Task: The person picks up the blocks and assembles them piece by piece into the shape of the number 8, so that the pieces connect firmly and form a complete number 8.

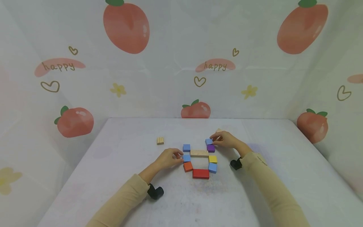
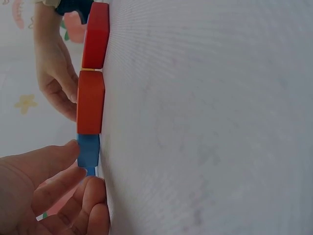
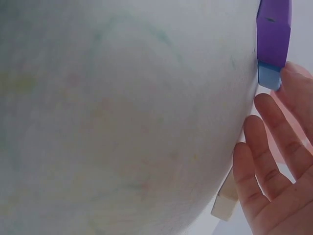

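My left hand point(image 1: 169, 158) touches the left side of a blue block point(image 1: 187, 158) with thumb and index finger. The other fingers bend loosely, as the left wrist view shows. An orange-red block point(image 2: 90, 103) lies just in front of that blue one. At the far right of the arrangement, my right hand point(image 1: 224, 139) has its thumb against or very near another blue block point(image 3: 269, 76). Its fingers are spread and fairly straight. A purple block point(image 3: 275, 34) adjoins that blue block on the near side.
A long wooden block point(image 1: 199, 153) bridges the two rows, with a red block point(image 1: 200, 173) at the near end. Yellow point(image 1: 212, 159) and blue point(image 1: 212, 167) blocks form the right side. Another blue block point(image 1: 186, 148) stands back left. Ridged wooden pieces point(image 1: 160, 140) lie farther left.
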